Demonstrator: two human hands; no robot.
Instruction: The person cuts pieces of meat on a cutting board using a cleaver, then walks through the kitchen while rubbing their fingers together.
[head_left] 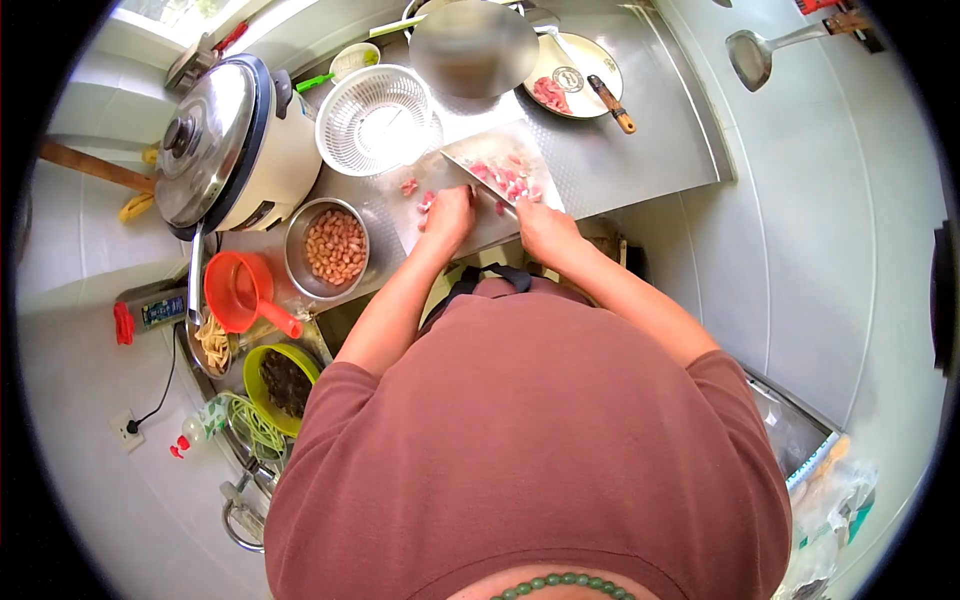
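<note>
My right hand (547, 234) is wrapped round the handle of a kitchen knife (478, 182), whose blade points away to the upper left across a pale cutting board (545, 160). Chopped raw meat (510, 180) lies on the board along the blade's far right side. Close to the blade on its left, my left hand (450, 216) has its fingers curled down at the board; what they hold is hidden. A few more meat pieces (426, 202) lie just left of that hand.
Behind the board stand a white plastic basket (350, 120) and a pan (598, 70) holding some meat. To the left are a metal bowl of peanuts (335, 246), a red ladle (235, 290), a large lidded cooker (265, 150) and a green bowl (256, 385) with dark contents.
</note>
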